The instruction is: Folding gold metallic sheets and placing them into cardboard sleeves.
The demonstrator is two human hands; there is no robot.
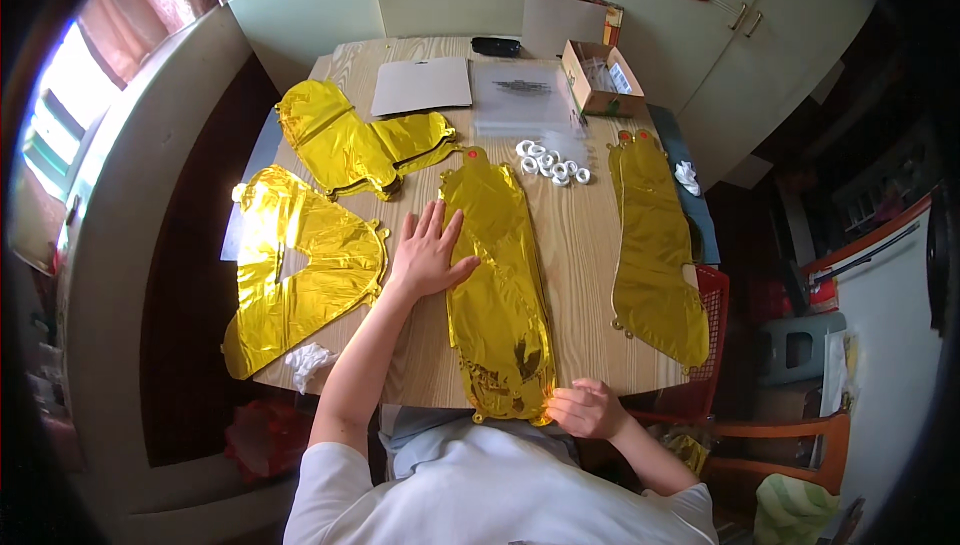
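In front of me lies a long, flat gold foil balloon (pixel 490 275), its near end reaching the table's front edge. My left hand (pixel 432 250) rests on its left side, fingers spread. At the near right corner my right hand (pixel 585 409) pinches the foil's edge between closed fingers. Left of my forearm is a gold foil balloon with a central gap (pixel 330 290). Behind it lies a bent gold foil balloon (pixel 350 140). Another flat gold foil balloon (pixel 655 255) sits at the right edge.
Several white ribbon-like rolls (pixel 552 162) lie beyond the middle foil. Farther back are clear plastic bags (pixel 525 115), a grey-white sheet (pixel 422 87), a black tray (pixel 496 47) and a cardboard box (pixel 603 95). Crumpled white tissue (pixel 311 365) is at the near left. A wooden chair (pixel 780 431) stands right.
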